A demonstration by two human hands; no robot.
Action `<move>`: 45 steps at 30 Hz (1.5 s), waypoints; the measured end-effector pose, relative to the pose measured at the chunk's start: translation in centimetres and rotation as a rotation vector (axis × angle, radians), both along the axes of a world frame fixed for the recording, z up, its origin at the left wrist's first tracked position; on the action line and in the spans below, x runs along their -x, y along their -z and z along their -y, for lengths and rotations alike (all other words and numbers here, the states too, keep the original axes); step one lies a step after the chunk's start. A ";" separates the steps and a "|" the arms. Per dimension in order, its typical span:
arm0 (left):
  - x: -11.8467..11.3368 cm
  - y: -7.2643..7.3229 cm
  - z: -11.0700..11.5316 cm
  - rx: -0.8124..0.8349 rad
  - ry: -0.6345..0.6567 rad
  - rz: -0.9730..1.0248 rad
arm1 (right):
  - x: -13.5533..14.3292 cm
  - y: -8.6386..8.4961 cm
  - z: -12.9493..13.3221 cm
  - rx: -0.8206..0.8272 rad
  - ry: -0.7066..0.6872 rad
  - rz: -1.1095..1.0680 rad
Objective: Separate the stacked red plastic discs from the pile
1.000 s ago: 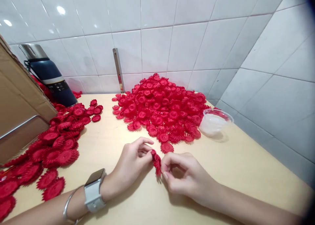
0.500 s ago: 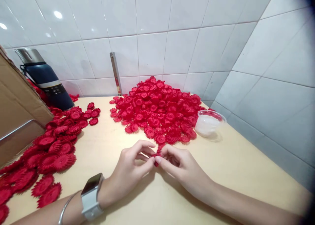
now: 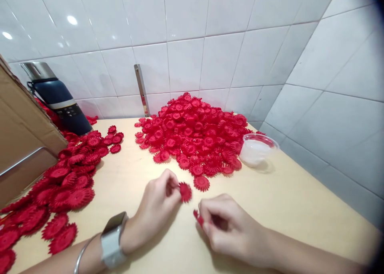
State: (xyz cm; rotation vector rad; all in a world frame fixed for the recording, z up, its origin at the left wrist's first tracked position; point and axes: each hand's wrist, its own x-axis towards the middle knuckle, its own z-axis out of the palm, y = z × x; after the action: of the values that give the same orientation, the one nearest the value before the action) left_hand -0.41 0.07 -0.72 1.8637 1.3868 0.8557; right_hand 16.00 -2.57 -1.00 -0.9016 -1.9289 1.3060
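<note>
Between the thumb and finger of my left hand is a round red fringed felt flower, its face turned toward me. My right hand is closed in a pinch on a small red felt piece; most of it is hidden by the fingers, so its full shape does not show. The two hands are apart, low over the table. Just beyond them lies a single red flower at the front of a big heap of the same red flowers.
More red flowers spread along the left beside a cardboard box. A dark blue bottle stands behind it. Right of the heap sits a clear plastic bowl with white contents. A metal strip leans on the tiled wall.
My hands have parted from where they met in the middle. The left now holds a flower out flat; the right has drawn down and to the right with a red piece.
</note>
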 end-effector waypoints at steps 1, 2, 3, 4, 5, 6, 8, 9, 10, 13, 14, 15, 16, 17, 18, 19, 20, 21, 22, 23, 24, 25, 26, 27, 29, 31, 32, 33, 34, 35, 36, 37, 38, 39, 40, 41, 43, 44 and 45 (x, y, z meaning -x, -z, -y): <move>0.1 0.0 -0.1 -0.008 -0.034 0.011 | 0.0 0.0 0.1 0.022 -0.012 -0.030; 0.1 0.0 -0.2 -0.008 -0.031 0.014 | -0.1 0.1 0.0 0.062 -0.016 -0.069; 0.1 0.0 -0.2 -0.006 -0.008 0.014 | -0.1 0.1 -0.1 0.122 -0.005 -0.120; 0.1 -0.1 -0.2 0.012 0.017 0.028 | -0.1 0.2 -0.3 0.190 0.025 -0.185; 0.1 -0.2 -0.1 0.023 0.049 0.035 | -0.2 0.3 -0.6 0.258 0.076 -0.264; 0.1 -0.3 0.0 0.029 0.079 0.035 | -0.2 0.4 -1.0 0.320 0.140 -0.344; 0.1 -0.5 0.3 0.022 0.131 0.002 | -0.3 0.6 -1.6 0.422 0.259 -0.465; 0.0 -0.6 0.4 0.010 0.151 -0.029 | -0.3 0.6 -1.8 0.461 0.295 -0.499; 0.0 -0.8 0.5 -0.002 0.166 -0.062 | -0.3 0.6 -2.0 0.485 0.309 -0.517; 0.0 -1.0 0.6 -0.053 0.175 -0.111 | -0.1 0.4 -2.1 0.464 0.285 -0.510; -0.1 -1.1 0.6 -0.072 0.176 -0.109 | 0.0 0.3 -2.0 0.441 0.274 -0.504; -0.1 -1.1 0.6 -0.086 0.180 -0.103 | 0.0 0.2 -1.9 0.421 0.268 -0.495; -0.1 -1.2 0.6 -0.095 0.189 -0.095 | 0.0 0.2 -1.9 0.404 0.265 -0.487; -0.1 -1.2 0.5 -0.099 0.199 -0.086 | 0.1 0.1 -1.9 0.394 0.264 -0.478; -0.1 -1.2 0.5 -0.098 0.210 -0.077 | 0.1 0.0 -1.9 0.384 0.264 -0.468; -0.1 -1.2 0.5 -0.098 0.220 -0.062 | 0.1 0.0 -1.9 0.375 0.263 -0.455; -0.1 -1.2 0.5 -0.098 0.226 -0.039 | 0.1 -0.1 -1.9 0.367 0.260 -0.442; -0.1 -1.3 0.5 -0.093 0.235 -0.002 | 0.1 -0.1 -1.9 0.359 0.252 -0.429; -0.1 -1.2 0.5 -0.088 0.246 0.039 | 0.0 -0.1 -1.9 0.354 0.243 -0.417; -0.1 -1.2 0.5 -0.084 0.260 0.076 | 0.0 -0.1 -1.9 0.350 0.235 -0.409; -0.1 -1.2 0.5 -0.078 0.275 0.109 | 0.0 -0.1 -1.9 0.347 0.226 -0.404; -0.2 -1.2 0.5 -0.071 0.291 0.134 | -0.1 0.0 -1.9 0.345 0.217 -0.399; -0.2 -1.2 0.5 -0.064 0.307 0.151 | -0.1 0.1 -1.9 0.344 0.205 -0.398; -0.2 -1.2 0.4 -0.058 0.321 0.161 | -0.2 0.2 -1.9 0.346 0.194 -0.401; -0.2 -1.2 0.4 -0.046 0.339 0.163 | -0.3 0.5 -1.9 0.365 0.173 -0.420; -0.2 -1.2 0.5 -0.045 0.343 0.150 | -0.4 0.9 -1.9 0.393 0.157 -0.443; -0.2 -1.2 0.5 -0.049 0.342 0.144 | -0.5 1.0 -1.9 0.400 0.153 -0.450; -0.2 -1.2 0.5 -0.056 0.341 0.139 | -0.5 1.1 -1.9 0.399 0.151 -0.453; -0.2 -1.2 0.5 -0.066 0.340 0.135 | -0.5 1.1 -1.9 0.391 0.150 -0.451; -0.2 -1.2 0.5 -0.075 0.341 0.132 | -0.5 1.0 -1.9 0.382 0.153 -0.446; -0.2 -1.2 0.5 -0.083 0.344 0.131 | -0.5 1.0 -1.9 0.375 0.157 -0.440; -0.2 -1.2 0.5 -0.088 0.350 0.129 | -0.4 0.9 -1.9 0.372 0.164 -0.432; -0.2 -1.3 0.5 -0.090 0.355 0.126 | -0.4 0.7 -1.9 0.370 0.172 -0.422; -0.3 -1.3 0.5 -0.089 0.363 0.125 | -0.4 0.6 -1.9 0.368 0.182 -0.411; -0.3 -1.4 0.5 -0.082 0.370 0.124 | -0.3 0.5 -1.9 0.363 0.193 -0.399; -0.3 -1.5 0.6 -0.071 0.374 0.124 | -0.3 0.4 -1.9 0.355 0.201 -0.388; -0.3 -1.6 0.6 -0.043 0.372 0.129 | -0.3 0.3 -1.8 0.336 0.206 -0.365; -0.3 -1.6 0.6 -0.033 0.366 0.133 | -0.3 0.3 -1.7 0.325 0.203 -0.355; -0.3 -1.6 0.6 -0.031 0.357 0.134 | -0.3 0.3 -1.7 0.315 0.198 -0.345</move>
State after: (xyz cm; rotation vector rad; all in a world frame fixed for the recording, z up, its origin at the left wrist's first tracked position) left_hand -0.14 -0.56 0.86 1.9595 0.9268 0.8036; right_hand 16.29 -0.85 -1.26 -0.9188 -1.3601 1.5538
